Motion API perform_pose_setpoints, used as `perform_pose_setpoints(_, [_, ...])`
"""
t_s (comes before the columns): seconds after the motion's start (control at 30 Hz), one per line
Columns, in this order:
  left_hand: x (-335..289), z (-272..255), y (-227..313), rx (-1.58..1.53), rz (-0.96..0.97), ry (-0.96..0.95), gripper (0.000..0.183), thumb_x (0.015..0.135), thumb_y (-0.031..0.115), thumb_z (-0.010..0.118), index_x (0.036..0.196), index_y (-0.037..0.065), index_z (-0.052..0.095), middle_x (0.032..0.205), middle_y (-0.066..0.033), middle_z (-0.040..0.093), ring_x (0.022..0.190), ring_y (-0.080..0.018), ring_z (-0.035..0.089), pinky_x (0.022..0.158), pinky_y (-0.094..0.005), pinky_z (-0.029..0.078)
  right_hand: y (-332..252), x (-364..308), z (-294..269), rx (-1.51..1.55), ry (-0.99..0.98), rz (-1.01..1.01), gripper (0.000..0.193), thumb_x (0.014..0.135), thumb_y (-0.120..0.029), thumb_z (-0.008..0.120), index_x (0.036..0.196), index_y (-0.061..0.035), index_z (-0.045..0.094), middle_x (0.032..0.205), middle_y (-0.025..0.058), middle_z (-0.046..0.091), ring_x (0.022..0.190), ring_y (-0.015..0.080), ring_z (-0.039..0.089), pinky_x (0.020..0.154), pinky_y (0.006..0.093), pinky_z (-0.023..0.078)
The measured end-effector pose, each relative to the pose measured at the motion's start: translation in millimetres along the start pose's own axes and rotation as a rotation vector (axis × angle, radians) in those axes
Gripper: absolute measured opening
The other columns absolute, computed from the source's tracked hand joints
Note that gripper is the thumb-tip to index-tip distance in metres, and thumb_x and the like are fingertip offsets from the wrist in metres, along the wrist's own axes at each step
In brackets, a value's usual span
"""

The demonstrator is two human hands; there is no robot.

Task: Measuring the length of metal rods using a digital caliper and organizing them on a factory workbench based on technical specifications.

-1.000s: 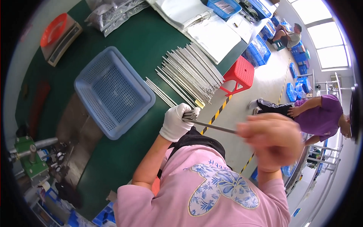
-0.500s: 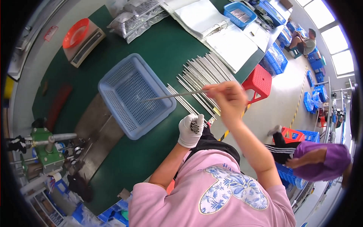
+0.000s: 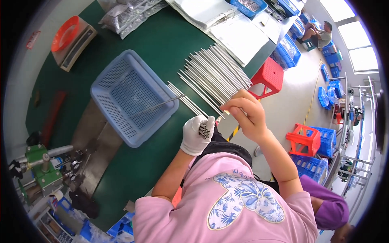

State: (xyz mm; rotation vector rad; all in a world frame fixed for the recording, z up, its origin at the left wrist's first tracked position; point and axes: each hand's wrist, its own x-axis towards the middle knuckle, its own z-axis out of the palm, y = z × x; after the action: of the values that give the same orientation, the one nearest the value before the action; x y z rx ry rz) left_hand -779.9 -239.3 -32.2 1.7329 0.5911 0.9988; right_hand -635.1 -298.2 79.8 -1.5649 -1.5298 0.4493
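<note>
My left hand (image 3: 195, 137), in a white glove, is closed round a bundle of thin metal tubes (image 3: 204, 131). Their hollow ends point up, and their lower lengths are hidden. My bare right hand (image 3: 248, 112) has thumb and fingertips together by the near ends of a row of metal rods (image 3: 214, 73) on the table; whether a rod is between them I cannot tell. A few separate rods (image 3: 184, 97) lie between the basket and the row, partly behind the glove. One rod (image 3: 158, 106) slants across the blue perforated basket (image 3: 175, 106), apart from both hands.
The green table (image 3: 133, 170) also bears a scale with an orange pan (image 3: 77, 42), bagged metal parts (image 3: 129, 16) and an open binder (image 3: 239, 36). A green machine fixture (image 3: 42, 166) stands at left. A red stool (image 3: 269, 77) is beside the table. Two people are nearby.
My right hand has let go of a rod, which now slants across the basket, and has closed by the row's near ends. The person in purple at right has moved nearer.
</note>
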Motion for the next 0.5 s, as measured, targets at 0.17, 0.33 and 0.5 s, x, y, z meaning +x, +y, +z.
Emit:
perform_pose_setpoints(0.17, [3.1,5.4,11.9,-0.006,0.054,-0.085,0.023,0.071,0.005,0.068,0.069,0.008,0.045,0.055,-0.0093,0.047,0.048,-0.0316,0.048,0.044,-0.0381,0.039,-29.3,-11.9,-4.0,0.133,-0.175,0.152,0.006,0.086,-0.005,0.050,0.085,-0.0031,0.056,0.077,0.0081,0.059,0.069,0.0249,0.058,0.062,0.0319,0.046])
perform_pose_setpoints(0.33, [-1.3,11.2,4.3,0.053,0.054,-0.195,0.024,0.063,0.008,0.069,0.070,0.008,0.047,0.060,-0.0088,0.050,0.054,-0.0313,0.051,0.049,-0.0397,0.042,-22.4,-18.2,7.0,0.129,-0.162,0.173,0.004,0.085,-0.004,0.051,0.084,-0.0032,0.055,0.078,0.0089,0.059,0.070,0.0278,0.058,0.062,0.0328,0.046])
perform_pose_setpoints(0.5, [0.9,12.6,6.1,0.038,0.069,-0.171,0.023,0.064,0.008,0.068,0.071,0.008,0.047,0.060,-0.0088,0.050,0.054,-0.0316,0.052,0.049,-0.0399,0.042,-18.3,-21.9,10.3,0.120,-0.113,0.221,0.003,0.084,-0.004,0.052,0.085,-0.0036,0.055,0.076,0.0086,0.058,0.069,0.0276,0.058,0.061,0.0330,0.046])
